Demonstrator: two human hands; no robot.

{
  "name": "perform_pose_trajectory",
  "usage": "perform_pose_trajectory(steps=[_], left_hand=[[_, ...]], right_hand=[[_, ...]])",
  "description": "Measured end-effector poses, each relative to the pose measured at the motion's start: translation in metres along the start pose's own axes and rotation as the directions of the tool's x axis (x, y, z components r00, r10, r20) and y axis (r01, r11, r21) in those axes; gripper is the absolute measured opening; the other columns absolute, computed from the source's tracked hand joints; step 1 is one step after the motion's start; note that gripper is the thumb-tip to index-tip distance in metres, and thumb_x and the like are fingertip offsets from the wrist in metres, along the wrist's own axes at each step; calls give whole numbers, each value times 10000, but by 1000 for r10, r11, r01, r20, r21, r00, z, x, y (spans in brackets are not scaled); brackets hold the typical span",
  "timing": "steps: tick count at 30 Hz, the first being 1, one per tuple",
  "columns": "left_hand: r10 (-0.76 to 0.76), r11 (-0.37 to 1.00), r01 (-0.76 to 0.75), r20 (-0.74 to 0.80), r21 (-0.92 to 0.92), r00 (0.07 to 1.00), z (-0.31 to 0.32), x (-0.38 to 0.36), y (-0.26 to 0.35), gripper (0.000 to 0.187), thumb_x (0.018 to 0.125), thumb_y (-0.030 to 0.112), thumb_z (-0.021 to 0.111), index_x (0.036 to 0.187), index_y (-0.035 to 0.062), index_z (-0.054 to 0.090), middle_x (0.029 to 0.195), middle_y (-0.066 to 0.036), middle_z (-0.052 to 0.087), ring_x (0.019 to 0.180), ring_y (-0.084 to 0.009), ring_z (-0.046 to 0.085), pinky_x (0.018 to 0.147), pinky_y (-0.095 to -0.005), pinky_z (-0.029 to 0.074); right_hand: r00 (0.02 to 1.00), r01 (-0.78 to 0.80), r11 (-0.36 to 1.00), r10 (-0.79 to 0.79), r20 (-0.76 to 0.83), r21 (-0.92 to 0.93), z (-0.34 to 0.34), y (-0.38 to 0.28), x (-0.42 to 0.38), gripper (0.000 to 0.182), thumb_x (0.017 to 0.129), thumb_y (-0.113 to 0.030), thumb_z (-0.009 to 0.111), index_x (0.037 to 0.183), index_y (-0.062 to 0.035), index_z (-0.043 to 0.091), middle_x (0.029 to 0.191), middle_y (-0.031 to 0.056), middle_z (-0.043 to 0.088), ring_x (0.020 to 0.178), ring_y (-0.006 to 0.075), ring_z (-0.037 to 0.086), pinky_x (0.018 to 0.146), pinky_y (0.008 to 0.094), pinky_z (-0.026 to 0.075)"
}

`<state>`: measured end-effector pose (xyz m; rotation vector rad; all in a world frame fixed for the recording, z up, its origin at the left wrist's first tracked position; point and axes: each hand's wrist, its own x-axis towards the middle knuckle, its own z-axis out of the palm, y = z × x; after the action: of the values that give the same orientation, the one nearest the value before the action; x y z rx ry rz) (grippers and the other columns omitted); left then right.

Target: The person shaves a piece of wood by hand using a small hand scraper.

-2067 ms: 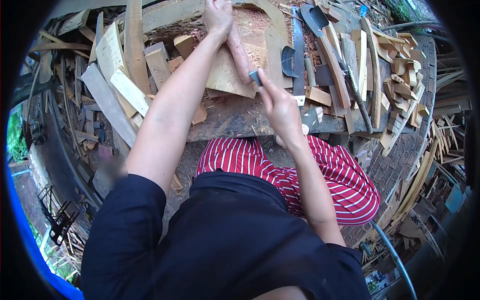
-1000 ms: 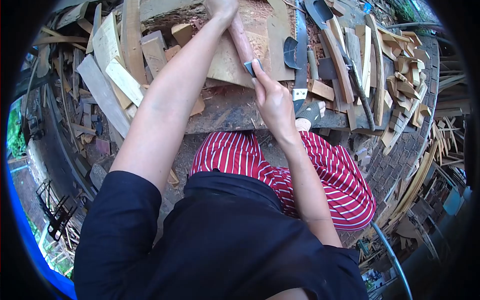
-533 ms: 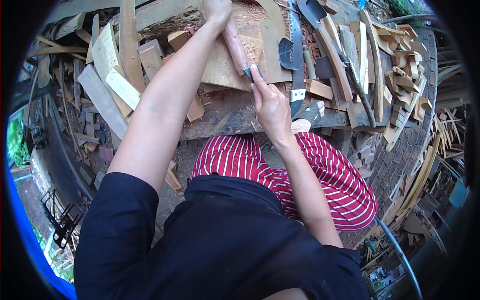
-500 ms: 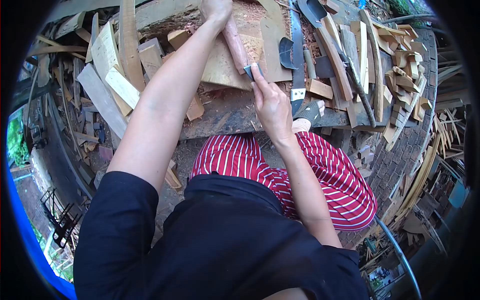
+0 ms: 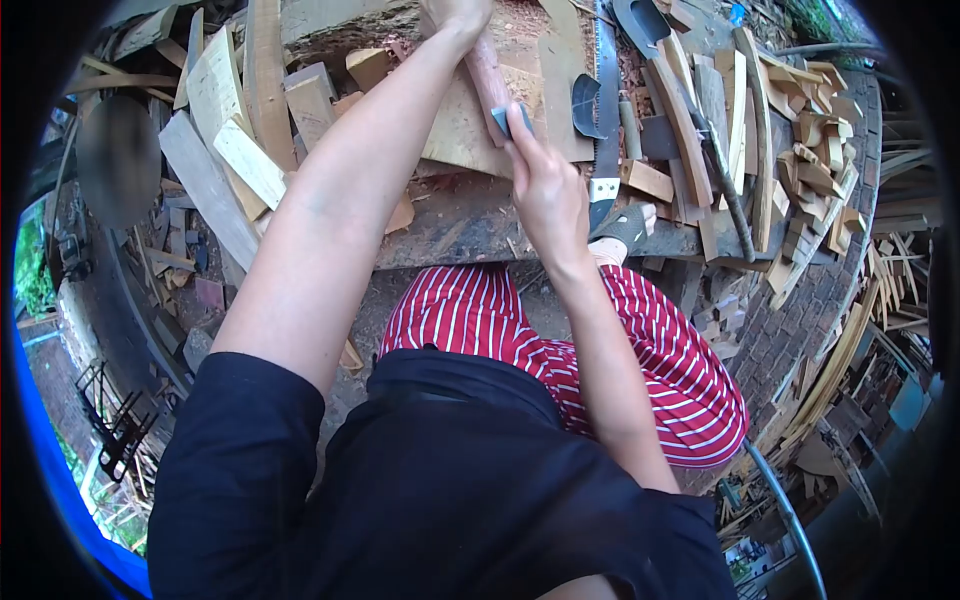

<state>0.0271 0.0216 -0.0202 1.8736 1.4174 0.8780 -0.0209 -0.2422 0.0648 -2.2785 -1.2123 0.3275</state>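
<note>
A reddish wooden piece [image 5: 485, 75] lies tilted over a pale wooden board [image 5: 455, 140] strewn with shavings. At the top edge my left hand [image 5: 458, 14] is wrapped round its far end. My right hand [image 5: 548, 180] pinches a small grey-blue sheet [image 5: 517, 121], pressed against the near end of the piece. Part of the sheet is hidden under the fingers. Right of the board, a long saw blade [image 5: 606, 100] lies beside a dark curved scrap [image 5: 586, 105].
Wood offcuts [image 5: 240, 170] lean at the left, and more curved pieces [image 5: 680, 130] lie at the right with a thin stick [image 5: 728, 190]. A sandalled foot [image 5: 625, 232] rests by the saw's handle. A blue metal tube [image 5: 790, 510] stands at the lower right.
The view has shifted slightly. My right hand and the sheet sit a little higher along the wooden piece. A dark blurred round shape has appeared at the left.
</note>
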Motion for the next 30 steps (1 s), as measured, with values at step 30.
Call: perform_pose_trajectory(steps=[30], left_hand=[[111,994,-111,-6,11,994,5,3,-24,318,884,182,537,1163,33,567,1070,-268,629,1033,-449,596,903,-499,479]], right_hand=[[998,-64,848,70,9,526,3,12,-12,415,988,-158,594,1403,-156,591,1056,266,687,988,448,669,804,453,540]])
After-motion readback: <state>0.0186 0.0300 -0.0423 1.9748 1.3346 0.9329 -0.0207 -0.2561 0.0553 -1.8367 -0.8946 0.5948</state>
